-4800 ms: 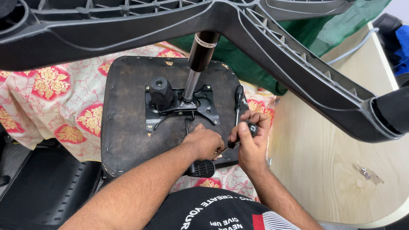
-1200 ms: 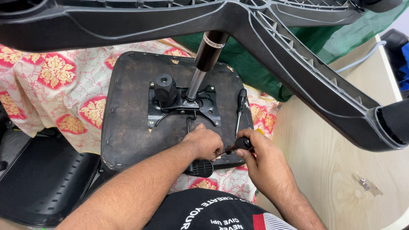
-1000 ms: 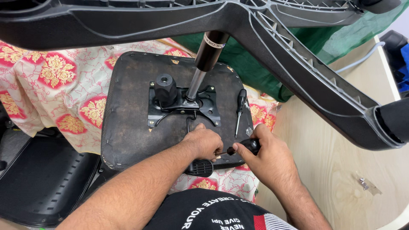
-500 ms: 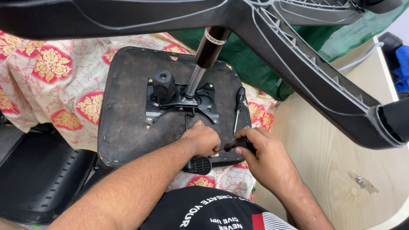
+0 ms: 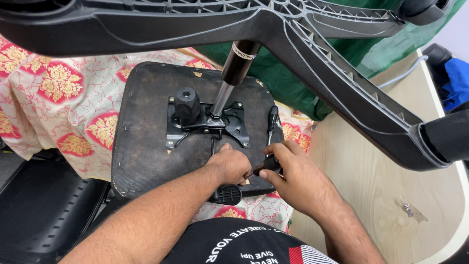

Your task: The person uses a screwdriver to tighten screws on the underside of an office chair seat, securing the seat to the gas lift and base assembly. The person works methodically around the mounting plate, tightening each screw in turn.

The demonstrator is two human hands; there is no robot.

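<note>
**Both hands at the front edge of the upturned seat pan**

Landmark: black mechanism plate (image 5: 205, 122) bolted to the seat underside (image 5: 146, 146), gas cylinder (image 5: 229, 83) rising from it into the star base (image 5: 303, 44) overhead.

- Left hand (image 5: 232, 164): just below the plate, fingers curled and pressed onto the seat; I cannot tell whether anything is pinched under it.
- Right hand (image 5: 293, 176): below-right of the plate, fingers closed around a dark tool handle (image 5: 267, 165), tip aimed toward the left hand.
- Second screwdriver (image 5: 271, 122) lies loose just right of the plate.
- Black lever paddle (image 5: 225, 194) sticks out below the plate, under the left wrist.

Risks, my read: the tool tip works close to the left fingers, so a slip could jab them. The base is top-heavy on the cylinder, so hard leverage could rock the seat. The loose screwdriver could roll off.

Surface: seat rests on a floral red-and-cream cloth (image 5: 53, 93); green fabric (image 5: 293, 93) behind; pale wood counter (image 5: 371, 195) to the right with small metal hardware (image 5: 409, 210) on it.
</note>
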